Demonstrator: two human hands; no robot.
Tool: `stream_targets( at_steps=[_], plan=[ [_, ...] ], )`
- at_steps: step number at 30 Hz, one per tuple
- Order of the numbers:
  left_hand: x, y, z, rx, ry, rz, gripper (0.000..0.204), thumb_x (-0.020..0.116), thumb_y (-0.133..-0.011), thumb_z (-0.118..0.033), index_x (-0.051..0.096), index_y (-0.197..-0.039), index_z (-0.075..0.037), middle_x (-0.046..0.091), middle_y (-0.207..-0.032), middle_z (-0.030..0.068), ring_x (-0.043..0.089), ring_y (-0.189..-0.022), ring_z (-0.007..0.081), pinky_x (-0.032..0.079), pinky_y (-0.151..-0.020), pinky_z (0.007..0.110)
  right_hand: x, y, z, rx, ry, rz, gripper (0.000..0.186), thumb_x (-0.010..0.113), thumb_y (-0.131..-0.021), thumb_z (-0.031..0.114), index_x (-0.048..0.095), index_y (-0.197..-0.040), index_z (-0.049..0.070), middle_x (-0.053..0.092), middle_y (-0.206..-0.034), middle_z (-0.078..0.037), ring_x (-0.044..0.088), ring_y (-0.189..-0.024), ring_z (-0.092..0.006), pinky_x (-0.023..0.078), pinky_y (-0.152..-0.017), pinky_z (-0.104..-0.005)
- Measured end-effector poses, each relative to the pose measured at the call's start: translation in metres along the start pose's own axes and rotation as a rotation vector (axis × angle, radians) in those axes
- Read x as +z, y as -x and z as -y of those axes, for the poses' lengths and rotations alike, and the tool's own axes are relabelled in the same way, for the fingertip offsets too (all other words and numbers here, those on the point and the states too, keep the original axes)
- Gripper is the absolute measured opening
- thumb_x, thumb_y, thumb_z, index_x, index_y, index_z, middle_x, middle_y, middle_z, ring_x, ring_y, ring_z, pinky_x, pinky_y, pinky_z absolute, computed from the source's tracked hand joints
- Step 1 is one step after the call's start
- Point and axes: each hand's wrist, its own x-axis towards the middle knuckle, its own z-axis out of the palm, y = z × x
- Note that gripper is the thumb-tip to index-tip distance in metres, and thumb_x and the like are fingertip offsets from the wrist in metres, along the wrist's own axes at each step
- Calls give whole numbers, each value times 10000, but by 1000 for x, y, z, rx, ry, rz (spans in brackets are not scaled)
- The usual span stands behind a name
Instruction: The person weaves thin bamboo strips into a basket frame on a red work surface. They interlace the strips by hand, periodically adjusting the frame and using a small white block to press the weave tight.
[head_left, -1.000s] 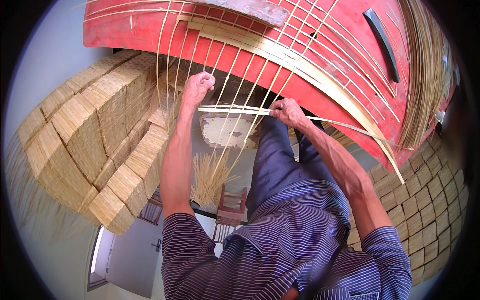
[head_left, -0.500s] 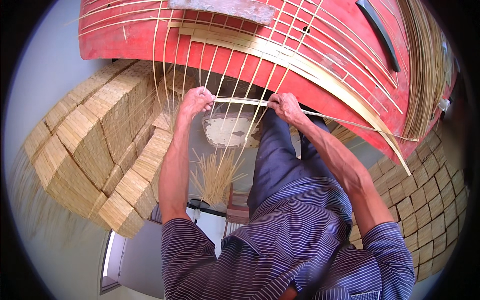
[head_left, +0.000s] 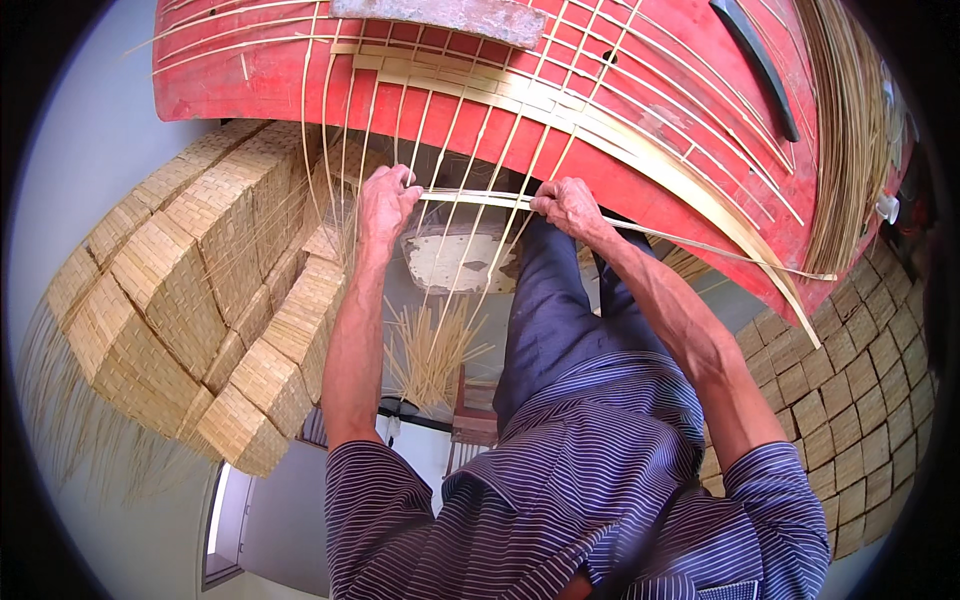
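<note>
Pale, flat, bamboo-like strip [head_left: 475, 198] crossed thin, straw-coloured splints [head_left: 370, 100] just beside the flat red tabletop [head_left: 200, 95], the person's left hand [head_left: 386, 206] and right hand [head_left: 572, 209] pinching it between closed fingers; uneven pulling could plausibly have kinked it or skewed the splints.

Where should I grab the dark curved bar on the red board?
Probably the middle of the dark curved bar, from the near side, fingers across its width: it is long, narrow and lies flat, pointing its lower end toward the person. The right hand is nearer, but pinches a pale strip.
</note>
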Motion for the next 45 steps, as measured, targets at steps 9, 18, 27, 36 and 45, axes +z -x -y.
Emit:
stream_targets(
  at_steps=[9,18,27,36,45],
  plan=[
    [-14,-10,19,-167,-58,289,263,753,-784,-324,709,-920,-104,682,-965,113,631,-914,319,447,-824,457,-1,-3,1,3,-62,30,220,676,-836,205,736,-866,-5,676,-667,-120,672,-628,-223,529,-625,-375],
    [43,59,-31,-379,-16,204,439,743,-839,-360,667,-1124,-35,710,-1088,205,674,-954,381,521,-837,467,2,-4,-3,43,-90,42,199,677,-821,200,743,-858,16,685,-688,-147,686,-690,-276,534,-678,-405],
    [31,57,-56,-417,400,143,280,682,-879,-307,676,-832,-31,653,-631,78,631,-587,174,486,-591,366,-2,-2,1,42,-29,-11,200,664,-781,195,760,-854,36,698,-752,-202,696,-770,-368,541,-739,-450],
    [54,70,-15,-230,333,185,356,594,-925,-351,699,-1019,-25,702,-824,99,666,-788,180,527,-762,343,-2,-2,2,66,-120,37,194,676,-793,202,753,-849,33,697,-724,-177,700,-746,-331,540,-723,-436],
    [2,-4,-15,42,181,-325,291,656,-870,-164,650,-1088,28,700,-838,176,685,-778,271,538,-725,387,-2,-3,1,29,-18,-25,190,689,-797,217,759,-852,50,703,-757,-183,698,-780,-354,532,-734,-460]
  ],
)
